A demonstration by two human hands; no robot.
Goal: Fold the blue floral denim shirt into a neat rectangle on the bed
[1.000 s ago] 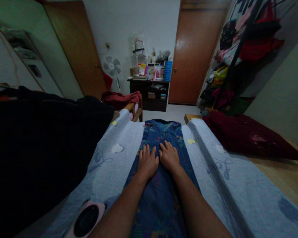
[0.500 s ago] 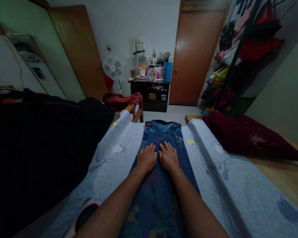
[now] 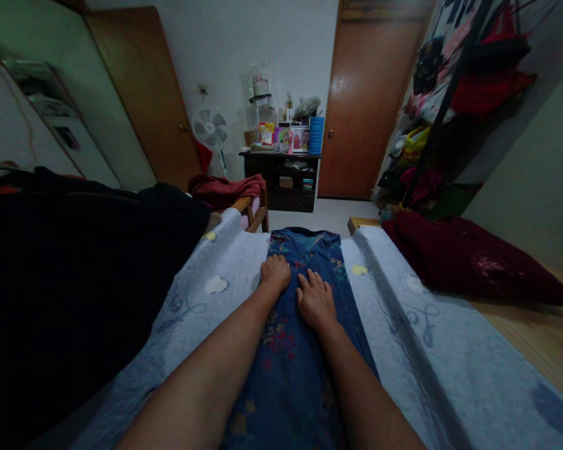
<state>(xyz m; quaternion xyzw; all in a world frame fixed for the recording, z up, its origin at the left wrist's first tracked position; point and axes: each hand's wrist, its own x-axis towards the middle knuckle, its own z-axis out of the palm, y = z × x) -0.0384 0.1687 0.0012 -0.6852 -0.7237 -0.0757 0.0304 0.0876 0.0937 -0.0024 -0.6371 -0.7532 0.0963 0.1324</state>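
Observation:
A blue floral garment [image 3: 304,369] lies lengthwise over a pale printed cloth [image 3: 225,306], its dark-edged end at the far side. My left hand [image 3: 276,272] rests at the garment's left edge, fingers curled down; whether fabric is pinched there is hidden. Flat on the middle of the garment, to the right, is my right hand [image 3: 317,299], its fingers spread and nothing held.
Dark clothing [image 3: 89,281] is heaped at the left. On the right a maroon garment [image 3: 469,259] lies by a wooden surface [image 3: 535,325]. Beyond stand a red cloth [image 3: 228,190], a fan [image 3: 211,128] and a dark cabinet [image 3: 281,181].
My left hand has moved slightly away from me and curled its fingers. My right hand stays nearly in place. The pink object at the lower left is now out of sight.

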